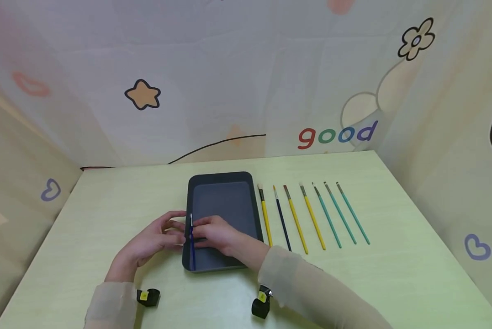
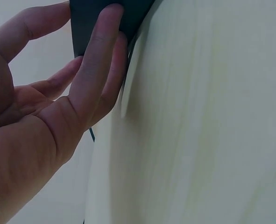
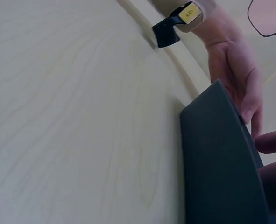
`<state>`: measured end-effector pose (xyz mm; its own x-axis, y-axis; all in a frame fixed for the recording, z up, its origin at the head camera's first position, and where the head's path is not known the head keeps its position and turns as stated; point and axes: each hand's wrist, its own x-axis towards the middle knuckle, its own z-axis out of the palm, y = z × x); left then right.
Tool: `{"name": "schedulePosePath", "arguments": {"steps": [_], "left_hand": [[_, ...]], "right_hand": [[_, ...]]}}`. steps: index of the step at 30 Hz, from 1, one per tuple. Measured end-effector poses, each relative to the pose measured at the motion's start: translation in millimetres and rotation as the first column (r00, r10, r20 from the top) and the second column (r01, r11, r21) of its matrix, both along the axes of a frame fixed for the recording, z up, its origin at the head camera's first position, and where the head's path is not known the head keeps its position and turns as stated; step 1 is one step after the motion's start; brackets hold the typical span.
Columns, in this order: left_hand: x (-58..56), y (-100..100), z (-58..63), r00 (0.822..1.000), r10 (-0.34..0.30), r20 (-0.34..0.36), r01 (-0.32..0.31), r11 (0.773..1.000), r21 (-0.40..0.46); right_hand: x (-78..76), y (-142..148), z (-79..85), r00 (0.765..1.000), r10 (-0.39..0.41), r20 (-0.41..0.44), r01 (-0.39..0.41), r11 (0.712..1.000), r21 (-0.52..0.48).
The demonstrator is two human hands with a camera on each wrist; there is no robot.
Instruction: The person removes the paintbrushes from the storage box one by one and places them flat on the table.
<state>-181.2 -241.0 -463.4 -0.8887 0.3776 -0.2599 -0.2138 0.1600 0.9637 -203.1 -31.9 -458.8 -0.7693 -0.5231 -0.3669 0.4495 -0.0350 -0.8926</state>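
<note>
A dark grey rectangular tray (image 1: 233, 201) stands on the table, and a dark blue paintbrush (image 1: 193, 256) lies lengthwise along its left inner side, pale tip away from me. My right hand (image 1: 219, 235) reaches into the tray, its fingertips at the brush's handle with thumb and index finger spread apart. Outside, my left hand (image 1: 157, 237) touches the tray's left wall with its fingertips. Its fingers (image 2: 93, 60) lie extended against the dark tray wall (image 2: 88, 28) in the left wrist view. The right wrist view has the tray's near wall (image 3: 217, 154) in front.
Right of the tray, several paintbrushes lie in a row: a yellow brush (image 1: 265, 212), a navy brush (image 1: 281, 217), more yellow ones, then teal brushes (image 1: 352, 212). Black devices sit at my left wrist (image 1: 148, 298) and right wrist (image 1: 261, 301). A printed curtain (image 1: 213, 91) hangs behind the table.
</note>
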Motion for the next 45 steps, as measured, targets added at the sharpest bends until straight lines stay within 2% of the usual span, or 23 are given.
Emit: {"name": "schedulePosePath", "arguments": {"steps": [6,25,30,36,45], "left_hand": [[0.2,0.1,-2.2,1.000,0.001,0.003,-0.001,1.000,-0.003],[0.4,-0.5,-1.7,1.000,0.003,-0.003,-0.003,1.000,-0.003],[0.4,-0.5,-1.3,1.000,0.002,-0.004,-0.002,1.000,-0.001],[0.7,-0.3,-0.5,1.000,0.007,-0.007,-0.007,1.000,-0.006],[0.2,0.5,-0.5,1.000,0.020,0.000,-0.020,1.000,-0.021]], "right_hand": [[4.1,-1.0,-6.4,0.997,-0.050,-0.050,0.052,0.998,0.042],[3.1,-7.2,-7.7,0.993,-0.119,-0.022,0.120,0.992,0.026],[1.1,-2.7,-7.1,0.993,-0.114,-0.028,0.115,0.993,0.033],[-2.5,5.6,-7.0,0.996,-0.069,-0.056,0.071,0.997,0.034],[-9.5,28.2,4.0,0.992,-0.016,-0.121,0.023,0.998,0.056]]}}
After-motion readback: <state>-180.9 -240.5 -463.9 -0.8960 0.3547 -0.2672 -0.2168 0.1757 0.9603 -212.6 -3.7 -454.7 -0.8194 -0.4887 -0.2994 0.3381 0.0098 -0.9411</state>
